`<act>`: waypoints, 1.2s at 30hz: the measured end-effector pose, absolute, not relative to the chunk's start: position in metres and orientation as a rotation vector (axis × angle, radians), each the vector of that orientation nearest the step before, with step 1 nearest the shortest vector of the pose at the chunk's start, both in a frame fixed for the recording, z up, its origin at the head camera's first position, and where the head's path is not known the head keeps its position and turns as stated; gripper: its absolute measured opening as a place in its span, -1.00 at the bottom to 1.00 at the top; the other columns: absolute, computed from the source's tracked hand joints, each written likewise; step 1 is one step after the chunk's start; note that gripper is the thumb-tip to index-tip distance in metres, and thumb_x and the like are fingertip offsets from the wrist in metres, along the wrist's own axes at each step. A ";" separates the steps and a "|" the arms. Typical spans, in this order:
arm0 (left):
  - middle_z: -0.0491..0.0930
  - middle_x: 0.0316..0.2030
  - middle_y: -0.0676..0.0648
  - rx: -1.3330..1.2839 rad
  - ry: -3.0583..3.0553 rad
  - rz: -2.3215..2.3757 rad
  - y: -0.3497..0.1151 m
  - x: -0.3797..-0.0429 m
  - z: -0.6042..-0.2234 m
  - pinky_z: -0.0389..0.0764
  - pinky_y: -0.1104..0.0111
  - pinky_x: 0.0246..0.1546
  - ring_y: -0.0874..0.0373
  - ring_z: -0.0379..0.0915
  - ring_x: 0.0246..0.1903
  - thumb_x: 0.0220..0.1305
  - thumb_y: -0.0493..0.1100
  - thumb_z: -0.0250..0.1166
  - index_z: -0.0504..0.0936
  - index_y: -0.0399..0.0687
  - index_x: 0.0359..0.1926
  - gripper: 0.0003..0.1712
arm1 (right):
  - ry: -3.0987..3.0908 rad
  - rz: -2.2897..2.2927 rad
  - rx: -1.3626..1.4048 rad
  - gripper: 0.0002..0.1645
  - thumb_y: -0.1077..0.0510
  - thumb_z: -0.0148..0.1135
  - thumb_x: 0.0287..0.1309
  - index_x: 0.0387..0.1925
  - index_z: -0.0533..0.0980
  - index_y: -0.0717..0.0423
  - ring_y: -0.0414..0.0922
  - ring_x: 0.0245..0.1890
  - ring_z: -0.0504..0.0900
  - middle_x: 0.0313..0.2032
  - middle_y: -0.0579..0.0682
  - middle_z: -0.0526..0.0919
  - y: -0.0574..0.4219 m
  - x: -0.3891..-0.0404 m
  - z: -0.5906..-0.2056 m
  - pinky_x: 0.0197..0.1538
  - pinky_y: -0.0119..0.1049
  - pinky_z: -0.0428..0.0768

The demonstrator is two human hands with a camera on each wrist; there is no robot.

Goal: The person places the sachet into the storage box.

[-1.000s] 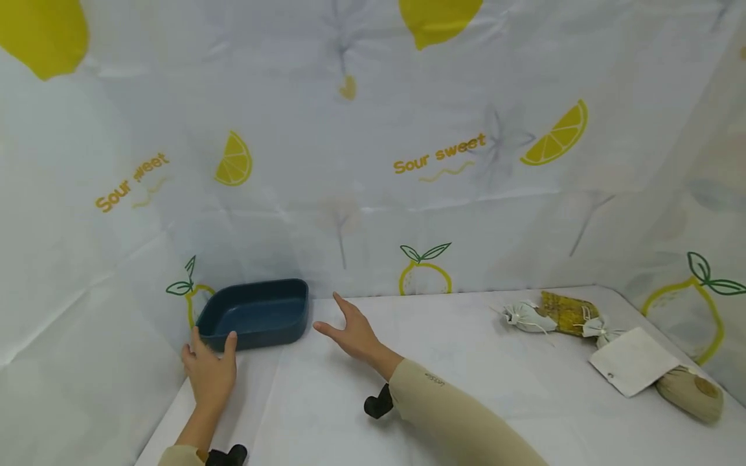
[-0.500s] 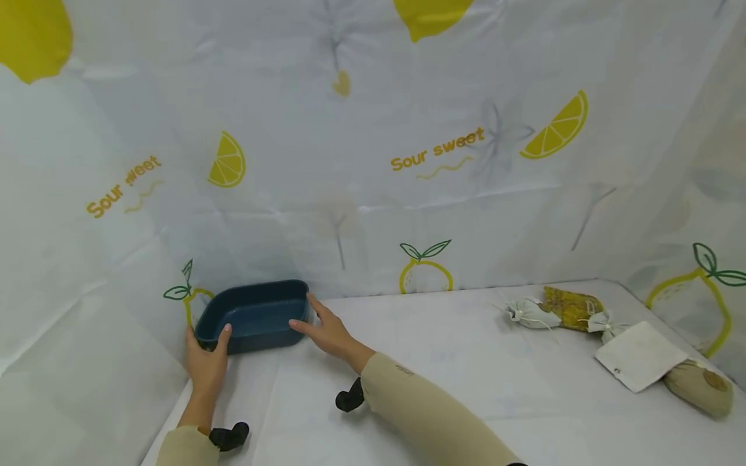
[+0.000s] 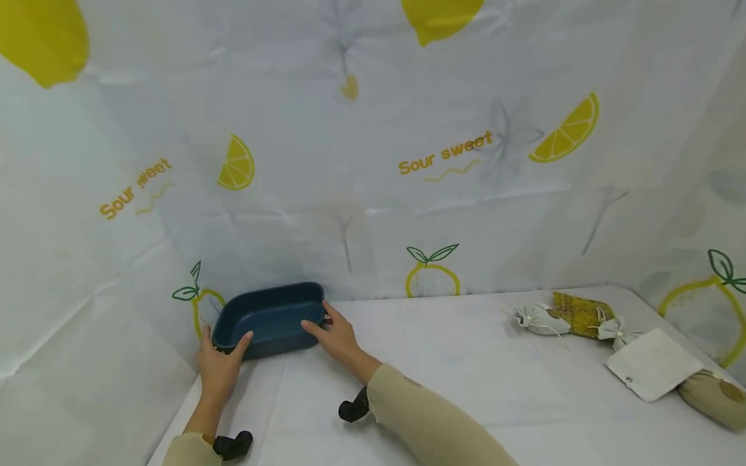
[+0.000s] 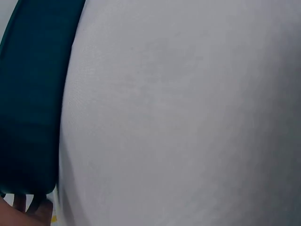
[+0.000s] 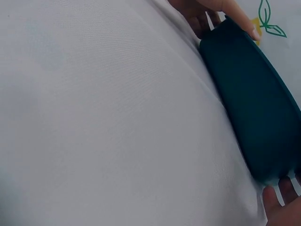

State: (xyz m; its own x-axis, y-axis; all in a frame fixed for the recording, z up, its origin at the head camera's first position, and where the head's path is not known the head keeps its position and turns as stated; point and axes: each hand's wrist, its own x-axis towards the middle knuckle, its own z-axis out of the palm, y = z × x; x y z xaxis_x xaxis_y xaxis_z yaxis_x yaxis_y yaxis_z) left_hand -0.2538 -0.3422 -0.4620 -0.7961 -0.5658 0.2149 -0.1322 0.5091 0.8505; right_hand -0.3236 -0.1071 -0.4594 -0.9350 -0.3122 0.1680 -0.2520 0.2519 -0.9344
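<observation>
A dark blue rectangular baking dish [image 3: 274, 320] sits toward the back left of the white table, near the wall. My left hand [image 3: 220, 369] grips its left end, thumb at the front rim and fingers round the side. At the opposite end my right hand [image 3: 340, 336] holds the dish, thumb over the rim and fingers beneath the end. From the right wrist, the fingers of the right hand [image 5: 284, 207] show curled under the near end of the dish [image 5: 251, 103]. In the left wrist view, the left fingers [image 4: 42, 211] reach under the dish [image 4: 33, 94].
On the right of the table [image 3: 454, 375] lie a pale tied pouch [image 3: 542, 320], a yellow patterned bag [image 3: 577, 314], a white card [image 3: 654, 364] and a tan pouch [image 3: 712, 396]. A lemon-printed sheet [image 3: 326, 162] hangs behind and beside the table.
My right hand has come left from beside the dish and now grips its right end. The left hand has closed more firmly round the left end. The dish appears tilted slightly.
</observation>
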 end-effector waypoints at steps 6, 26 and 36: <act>-0.15 0.54 -0.51 0.573 -2.491 -1.192 -0.337 -0.255 -0.460 0.04 -0.30 0.45 -0.47 -0.12 0.51 0.18 0.37 0.36 -0.31 -0.14 0.62 0.38 | 2.541 -1.870 -0.503 -0.02 -0.19 0.32 0.27 0.51 0.20 0.21 0.21 0.34 0.47 0.41 0.27 0.37 -0.100 -0.321 -0.465 0.31 0.12 0.50; -0.06 0.54 -0.48 0.390 -2.544 -1.281 -0.296 -0.255 -0.467 0.06 -0.27 0.46 -0.40 -0.11 0.53 0.17 0.23 0.44 -0.18 -0.22 0.61 0.31 | 2.609 -1.997 -0.461 -0.10 -0.14 0.38 0.23 0.49 0.29 0.08 0.16 0.23 0.57 0.32 0.20 0.48 -0.044 -0.314 -0.491 0.18 0.04 0.62; 0.04 0.49 -0.49 0.328 -2.562 -1.265 -0.269 -0.257 -0.467 0.18 -0.32 0.39 -0.43 0.04 0.46 0.16 0.27 0.43 -0.07 -0.13 0.61 0.25 | 2.590 -2.001 -0.401 -0.13 -0.14 0.33 0.29 0.51 0.25 -0.01 0.21 0.37 0.46 0.41 0.19 0.38 -0.009 -0.315 -0.492 0.32 0.08 0.51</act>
